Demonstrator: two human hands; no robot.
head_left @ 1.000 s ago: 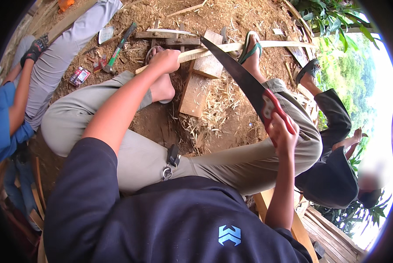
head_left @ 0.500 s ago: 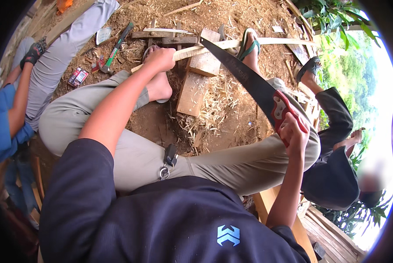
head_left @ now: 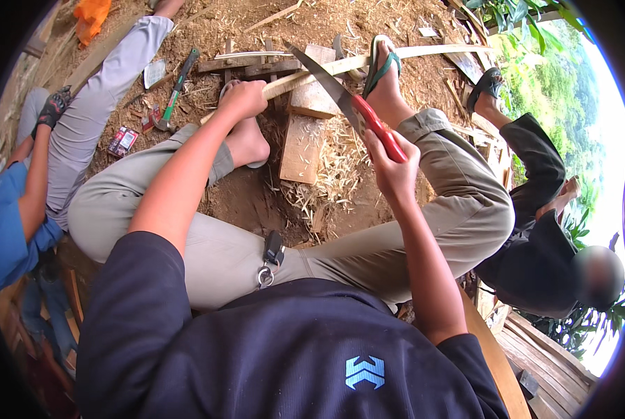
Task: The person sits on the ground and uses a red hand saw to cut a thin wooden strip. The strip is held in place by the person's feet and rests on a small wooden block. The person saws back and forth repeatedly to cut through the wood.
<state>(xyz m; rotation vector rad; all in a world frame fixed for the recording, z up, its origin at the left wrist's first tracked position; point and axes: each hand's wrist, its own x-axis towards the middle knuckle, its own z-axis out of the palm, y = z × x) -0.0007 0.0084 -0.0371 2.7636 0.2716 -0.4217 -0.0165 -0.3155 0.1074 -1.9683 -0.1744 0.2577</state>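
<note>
My left hand [head_left: 244, 100] is closed around a long pale wooden strip [head_left: 284, 85], which slants up to the right across a wooden block [head_left: 315, 101]. In my right hand [head_left: 394, 164] is the red handle of a handsaw [head_left: 335, 89], its fingers wrapped round it. The saw's dark blade points up and left and crosses over the strip just right of my left hand; whether its teeth touch the wood I cannot tell. My sandalled right foot [head_left: 387, 77] is beside the strip, right of the block.
A hammer [head_left: 180, 87] with a green and black handle lies on the ground at left, near a small red and white pack [head_left: 122, 142]. Another plank [head_left: 300, 150] lies below the block amid wood shavings [head_left: 340, 160]. One person [head_left: 54, 105] sits at left, another [head_left: 529, 258] at right.
My right hand has brought the handsaw left and forward, so its blade now crosses the strip. My left hand still grips the strip; the view has shifted slightly.
</note>
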